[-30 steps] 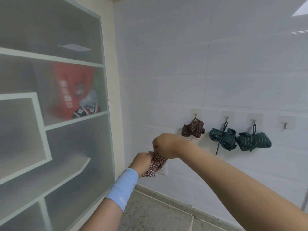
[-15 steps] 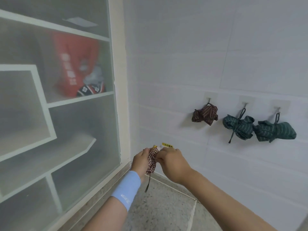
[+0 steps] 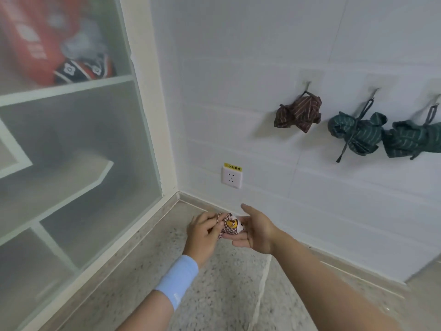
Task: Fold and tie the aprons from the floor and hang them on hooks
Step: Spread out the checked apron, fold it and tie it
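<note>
Left hand [image 3: 202, 231] pinches checked apron bundle [image 3: 231, 226], right hand [image 3: 257, 231] cradles it flat-palmed; an untightened tie may unravel and drop it.

A household room corner: tiled wall [image 3: 238, 68], stick-on hooks [image 3: 307, 82], socket [image 3: 231, 178], frosted-glass cabinet [image 3: 83, 144].

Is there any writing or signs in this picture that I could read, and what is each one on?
"小心触电": on the yellow sticker just above the wall socket.
White lettering on the red box, top left: too blurred to read.
Small mark on the blue wristband: too small to read.
Yellow patch on the checked apron bundle: a picture, with no words I can make out.
</note>
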A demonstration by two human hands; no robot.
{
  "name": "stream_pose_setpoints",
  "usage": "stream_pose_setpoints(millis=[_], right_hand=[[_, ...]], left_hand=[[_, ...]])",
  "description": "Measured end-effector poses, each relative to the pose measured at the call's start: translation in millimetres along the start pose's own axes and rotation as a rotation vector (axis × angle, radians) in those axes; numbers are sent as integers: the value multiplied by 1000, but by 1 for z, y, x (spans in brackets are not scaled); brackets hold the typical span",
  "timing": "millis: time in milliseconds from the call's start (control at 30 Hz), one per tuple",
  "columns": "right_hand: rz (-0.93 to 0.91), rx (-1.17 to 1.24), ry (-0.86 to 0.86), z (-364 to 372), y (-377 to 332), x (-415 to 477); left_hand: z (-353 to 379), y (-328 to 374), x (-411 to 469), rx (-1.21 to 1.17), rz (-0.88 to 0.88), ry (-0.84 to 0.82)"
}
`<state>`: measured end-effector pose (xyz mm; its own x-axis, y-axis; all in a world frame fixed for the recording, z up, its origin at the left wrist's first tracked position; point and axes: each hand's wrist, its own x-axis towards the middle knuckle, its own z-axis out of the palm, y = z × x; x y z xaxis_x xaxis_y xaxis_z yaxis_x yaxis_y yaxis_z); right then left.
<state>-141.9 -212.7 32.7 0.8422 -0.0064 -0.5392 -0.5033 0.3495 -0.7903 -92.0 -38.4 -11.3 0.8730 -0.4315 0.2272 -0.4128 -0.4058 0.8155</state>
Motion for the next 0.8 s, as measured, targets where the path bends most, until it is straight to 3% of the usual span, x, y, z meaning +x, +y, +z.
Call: stream_pose_setpoints(millis=[167,300,433,700,800], right_hand=[[-40,-247,157,-10,66,39],[6,-287,157,-16,125,52],[22,-327,118,-21,174,55],[62,-305,148,-33,242,67],[84,-100,249,-32,259,67]], left_hand=[[16,-52,-22,255,-195,-115],[33,-89,-50,28,-303,-279],[58,-122,-83,-25,-418,-278],[103,-156,-121,-110,-581,-330],[115,-165,-127,-66,-615,-361]])
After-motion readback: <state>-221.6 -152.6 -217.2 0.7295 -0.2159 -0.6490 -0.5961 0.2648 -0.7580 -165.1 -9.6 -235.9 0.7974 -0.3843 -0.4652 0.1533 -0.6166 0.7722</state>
